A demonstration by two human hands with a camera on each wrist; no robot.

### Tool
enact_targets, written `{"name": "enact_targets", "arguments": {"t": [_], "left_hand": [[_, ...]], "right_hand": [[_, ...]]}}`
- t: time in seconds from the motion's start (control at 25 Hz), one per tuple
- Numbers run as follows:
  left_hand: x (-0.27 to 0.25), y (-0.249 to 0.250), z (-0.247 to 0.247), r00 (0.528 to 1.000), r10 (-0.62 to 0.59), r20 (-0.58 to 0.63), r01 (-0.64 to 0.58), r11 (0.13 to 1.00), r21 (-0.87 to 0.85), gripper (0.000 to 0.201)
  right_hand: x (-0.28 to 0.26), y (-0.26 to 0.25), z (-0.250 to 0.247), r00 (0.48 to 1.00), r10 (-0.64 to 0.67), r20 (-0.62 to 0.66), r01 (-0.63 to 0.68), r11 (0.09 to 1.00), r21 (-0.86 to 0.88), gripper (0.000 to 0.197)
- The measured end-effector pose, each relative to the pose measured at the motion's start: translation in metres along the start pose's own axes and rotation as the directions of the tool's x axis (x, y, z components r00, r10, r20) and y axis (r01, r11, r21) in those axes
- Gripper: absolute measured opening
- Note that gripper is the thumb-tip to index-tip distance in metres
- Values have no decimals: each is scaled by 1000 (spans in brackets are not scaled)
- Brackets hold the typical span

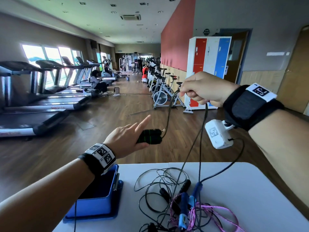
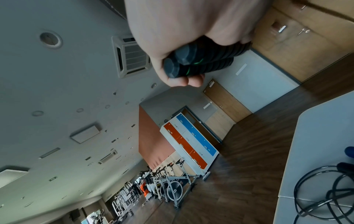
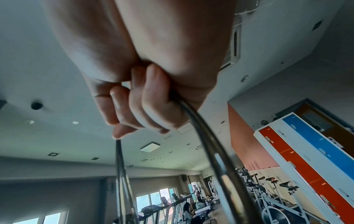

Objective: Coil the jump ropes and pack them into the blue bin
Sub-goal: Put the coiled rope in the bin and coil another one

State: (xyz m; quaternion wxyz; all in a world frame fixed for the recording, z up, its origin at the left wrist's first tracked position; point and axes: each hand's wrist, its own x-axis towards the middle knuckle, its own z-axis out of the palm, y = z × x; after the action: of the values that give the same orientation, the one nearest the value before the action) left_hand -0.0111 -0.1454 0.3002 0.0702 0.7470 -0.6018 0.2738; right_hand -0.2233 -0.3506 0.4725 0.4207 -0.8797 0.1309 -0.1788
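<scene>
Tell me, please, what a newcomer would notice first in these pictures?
The two raised hands: the left hand grips two black handles together, index finger pointing out, while the right hand holds their dark cord higher up. Below, a tangle of black, blue and pink ropes sprawls on the white table, beside the blue bin.

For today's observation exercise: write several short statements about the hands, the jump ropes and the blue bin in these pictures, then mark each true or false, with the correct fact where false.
1. The left hand holds two black handles side by side. True.
2. The right hand is open and holds nothing. False: it grips the black cord.
3. The blue bin stands on the white table. True.
4. The pink rope is already coiled in the bin. False: it lies tangled on the table.
5. The left index finger is extended. True.
</scene>
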Motion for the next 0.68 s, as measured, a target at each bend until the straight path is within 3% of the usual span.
{"name": "enact_targets", "arguments": {"t": [0.2, 0.36, 0.68], "left_hand": [[3, 26, -2, 991, 115, -71, -116, 993, -12, 94], [12, 43, -7, 987, 153, -50, -154, 988, -22, 93], [28, 50, -8, 995, 67, 75, -67, 998, 1, 108]], "right_hand": [[14, -32, 24, 998, -37, 42, 46, 972, -231, 20], [20, -54, 53, 987, -60, 147, 125, 866, -484, 21], [19, -57, 93, 960, -74, 271, 217, 808, -548, 24]]}}
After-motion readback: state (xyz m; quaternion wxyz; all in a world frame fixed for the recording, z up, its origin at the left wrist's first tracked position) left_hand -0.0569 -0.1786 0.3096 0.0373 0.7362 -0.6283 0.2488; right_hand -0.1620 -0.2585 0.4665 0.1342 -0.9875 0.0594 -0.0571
